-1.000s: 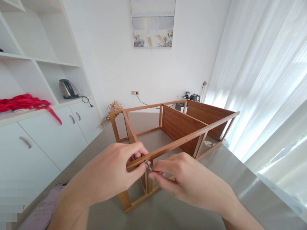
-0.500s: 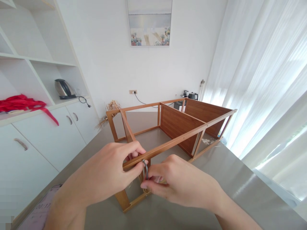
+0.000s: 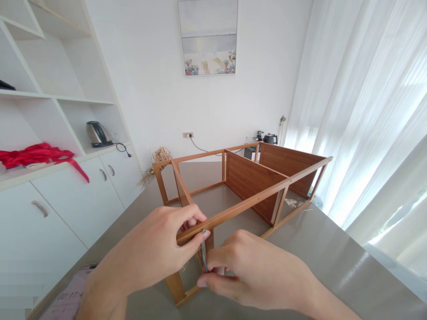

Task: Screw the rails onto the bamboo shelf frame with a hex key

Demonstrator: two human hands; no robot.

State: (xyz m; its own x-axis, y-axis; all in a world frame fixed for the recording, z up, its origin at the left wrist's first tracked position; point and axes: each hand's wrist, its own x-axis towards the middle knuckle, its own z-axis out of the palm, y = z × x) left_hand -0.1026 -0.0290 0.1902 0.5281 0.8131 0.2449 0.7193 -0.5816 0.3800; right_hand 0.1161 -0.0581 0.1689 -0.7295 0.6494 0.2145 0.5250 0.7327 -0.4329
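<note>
A wooden shelf frame [image 3: 250, 202] lies on its side on the grey table [image 3: 320, 249]. My left hand [image 3: 156, 249] is closed around the near end of its upper rail, thumb in front and fingers behind. By the thumb tip, a small metal bolt head [image 3: 203, 231] shows in the rail's face. My right hand [image 3: 256, 271] pinches a bent metal hex key [image 3: 204, 258] just below that bolt. Whether the key's tip sits in the bolt, I cannot tell. Part of the key is hidden by my right fingers.
A phone [image 3: 65, 293] lies at the table's left edge, beside my left forearm. White cabinets [image 3: 66, 213] stand at the left, with a kettle [image 3: 99, 134] and red cloth [image 3: 40, 155] on their shelves. White curtains [image 3: 350, 111] hang at the right.
The hex key's upper end has moved down from the rail, and my right hand is slightly lower. My left hand keeps its grip. The whole view has shifted slightly.
</note>
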